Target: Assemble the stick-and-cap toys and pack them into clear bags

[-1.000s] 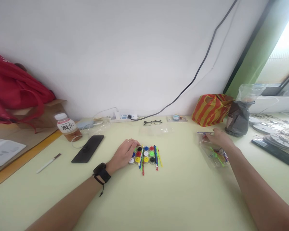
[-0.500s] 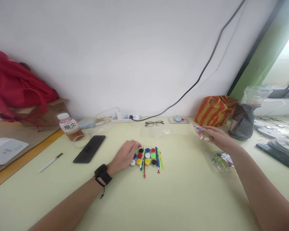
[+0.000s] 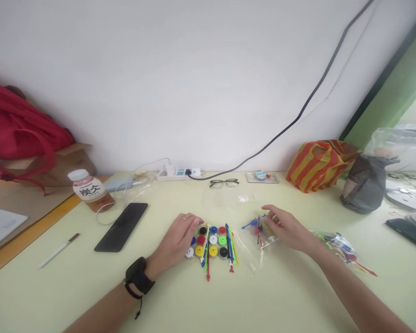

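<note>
A grid of small coloured round discs (image 3: 211, 239) lies on the pale yellow table (image 3: 249, 296), with several thin coloured sticks (image 3: 229, 245) laid over and beside it. My left hand (image 3: 176, 240), with a black watch on its wrist, rests flat on the left edge of the discs, fingers stretched out. My right hand (image 3: 286, 229) holds a small clear plastic bag (image 3: 258, 233) of coloured pieces just right of the sticks, fingers curled on it. A second clear bag of coloured pieces (image 3: 343, 247) lies further right beside my forearm.
A black phone (image 3: 121, 226), a drink bottle (image 3: 88, 190), a white pen (image 3: 57, 250), glasses (image 3: 223, 183) and a power strip (image 3: 178, 173) lie toward the back left. A red-and-yellow striped bag (image 3: 317, 164) and a grey bag (image 3: 364, 182) stand back right. A red bag (image 3: 19, 132) sits far left.
My right hand has carried a small clear bag leftward from the far right and brought it down next to the sticks. My left hand has stayed on the discs.
</note>
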